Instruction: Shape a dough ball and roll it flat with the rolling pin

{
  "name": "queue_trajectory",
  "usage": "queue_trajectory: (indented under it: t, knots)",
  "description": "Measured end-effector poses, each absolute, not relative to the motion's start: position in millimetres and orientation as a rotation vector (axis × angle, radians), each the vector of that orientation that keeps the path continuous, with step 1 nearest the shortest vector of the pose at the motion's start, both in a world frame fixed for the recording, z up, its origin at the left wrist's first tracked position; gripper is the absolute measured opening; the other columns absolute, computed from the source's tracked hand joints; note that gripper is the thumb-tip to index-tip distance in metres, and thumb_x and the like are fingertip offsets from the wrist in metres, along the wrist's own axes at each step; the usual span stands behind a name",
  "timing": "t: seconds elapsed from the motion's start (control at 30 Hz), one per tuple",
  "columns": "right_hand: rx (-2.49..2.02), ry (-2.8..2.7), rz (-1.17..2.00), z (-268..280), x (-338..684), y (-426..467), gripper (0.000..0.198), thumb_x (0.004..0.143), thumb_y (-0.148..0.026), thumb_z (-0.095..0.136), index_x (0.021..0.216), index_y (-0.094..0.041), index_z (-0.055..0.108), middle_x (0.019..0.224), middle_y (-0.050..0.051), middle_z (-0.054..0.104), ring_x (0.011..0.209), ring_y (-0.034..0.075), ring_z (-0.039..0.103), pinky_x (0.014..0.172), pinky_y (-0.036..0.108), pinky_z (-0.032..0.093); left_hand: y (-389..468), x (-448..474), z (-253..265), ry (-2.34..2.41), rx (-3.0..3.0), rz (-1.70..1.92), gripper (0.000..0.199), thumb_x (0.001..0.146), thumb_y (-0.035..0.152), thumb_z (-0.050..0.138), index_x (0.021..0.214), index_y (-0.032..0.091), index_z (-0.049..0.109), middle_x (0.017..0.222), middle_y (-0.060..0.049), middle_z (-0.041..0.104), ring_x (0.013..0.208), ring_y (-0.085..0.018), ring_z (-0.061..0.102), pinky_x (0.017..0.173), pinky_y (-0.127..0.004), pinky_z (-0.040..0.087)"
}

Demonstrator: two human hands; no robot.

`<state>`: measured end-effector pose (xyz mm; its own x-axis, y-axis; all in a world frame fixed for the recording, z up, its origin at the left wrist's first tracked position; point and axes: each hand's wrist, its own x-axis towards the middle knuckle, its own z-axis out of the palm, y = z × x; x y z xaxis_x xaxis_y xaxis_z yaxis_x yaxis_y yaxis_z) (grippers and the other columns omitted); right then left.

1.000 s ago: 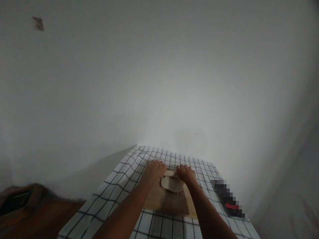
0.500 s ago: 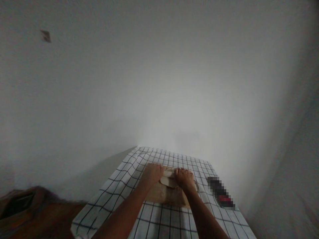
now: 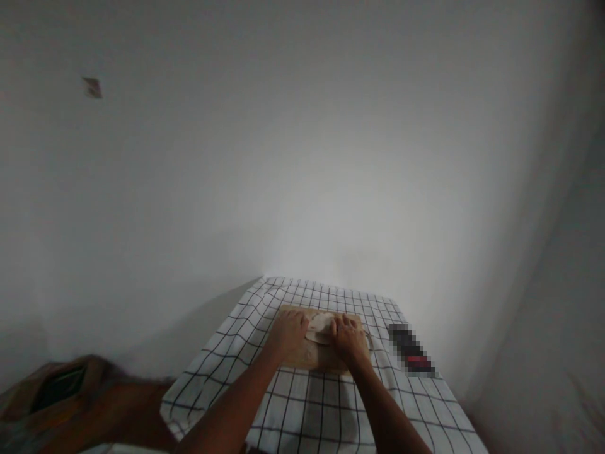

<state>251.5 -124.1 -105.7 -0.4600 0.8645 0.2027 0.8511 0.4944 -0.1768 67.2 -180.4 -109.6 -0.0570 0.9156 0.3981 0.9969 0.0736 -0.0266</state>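
Note:
A pale flat piece of dough lies on a wooden board on a table covered by a white cloth with a black grid. My left hand rests palm down on the dough's left side. My right hand presses on its right side, fingers pointing away from me. Most of the dough is hidden under the two hands, and I cannot tell whether the fingers grip it or only press.
A blurred dark object with a red part lies on the cloth right of the board. A brown wooden piece of furniture stands at the lower left. A bare white wall rises right behind the table.
Both hands have shifted toward each other over the dough, covering more of it. The camera has tilted, so table and board sit higher and smaller in view.

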Motion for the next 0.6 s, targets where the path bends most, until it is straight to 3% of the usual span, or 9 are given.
queue_trajectory:
  t: [0.17,0.3,0.6]
  knots:
    - [-1.493,-2.346,0.083,-123.9,252.1,-130.2,0.046,0.105,-0.043,0.025,0.138,-0.029,0.053,0.15,0.01,0.048,0.133,0.03,0.046,0.1,0.047,0.039,-189.1,65.7,-126.1,-2.013,-1.853,-0.401,0.034,0.097,0.021,0.043,0.121,0.015,0.066,0.116,-0.016,0.069,0.112,-0.027,0.059,0.1,-0.044,0.041]
    - [-1.502,-2.311,0.075,-132.7,250.8,-130.0,0.046,0.104,-0.045,0.026,0.14,-0.03,0.052,0.151,0.01,0.046,0.134,0.03,0.045,0.1,0.047,0.039,-190.3,60.2,-136.8,-1.858,-1.951,-0.273,0.034,0.095,0.018,0.046,0.122,0.014,0.066,0.128,-0.018,0.063,0.12,-0.031,0.054,0.102,-0.049,0.039]
    - [-1.491,-2.291,0.109,-133.1,245.3,-120.4,0.048,0.104,-0.048,0.029,0.14,-0.027,0.053,0.154,0.011,0.043,0.138,0.032,0.04,0.107,0.05,0.035,-176.5,54.6,-138.0,-1.851,-1.891,-0.25,0.032,0.097,0.018,0.042,0.117,0.014,0.067,0.115,-0.015,0.068,0.111,-0.029,0.059,0.098,-0.046,0.043]
